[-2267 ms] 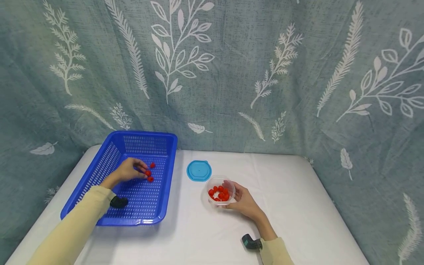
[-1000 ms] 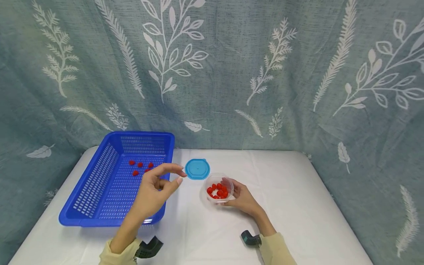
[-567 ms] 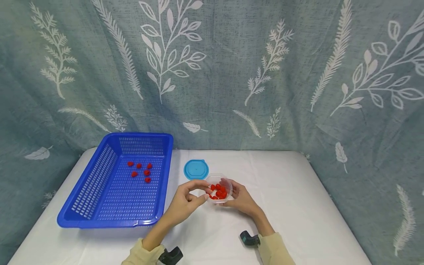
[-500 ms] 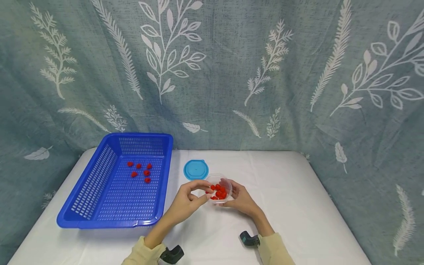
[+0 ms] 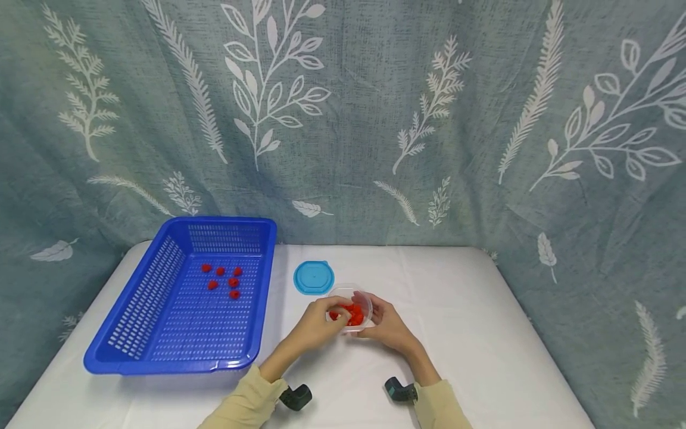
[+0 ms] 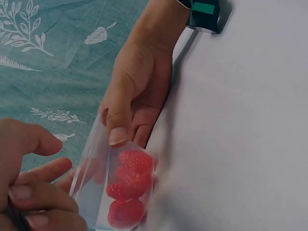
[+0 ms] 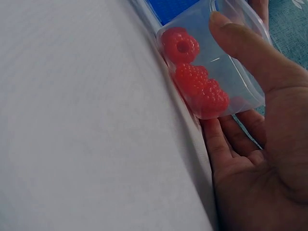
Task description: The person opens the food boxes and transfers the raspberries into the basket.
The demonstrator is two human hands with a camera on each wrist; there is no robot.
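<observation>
Clear plastic cup [image 5: 367, 310] with several red raspberries [image 5: 355, 316] inside is held by the right hand [image 5: 393, 330] around its right side, thumb in front; the right wrist view shows that thumb on the cup wall [image 7: 219, 57]. The left hand [image 5: 316, 325] is at the cup's left side, its bent fingers over the opening and partly covering the raspberries. In the left wrist view, the left hand's fingers [image 6: 48, 168] are apart beside the cup's rim, and no raspberry shows between them. Several more raspberries [image 5: 234, 282] lie in the blue basket [image 5: 182, 333].
A round light-blue lid [image 5: 314, 277] lies on the white tablecloth [image 5: 455, 310] behind the cup. The blue basket stands to the left. A patterned green curtain [image 5: 343, 119] hangs behind the table.
From over the basket, the left hand has moved right to the cup, its fingers now reaching over the opening. More raspberries in the basket are uncovered. The right hand keeps its grip on the cup.
</observation>
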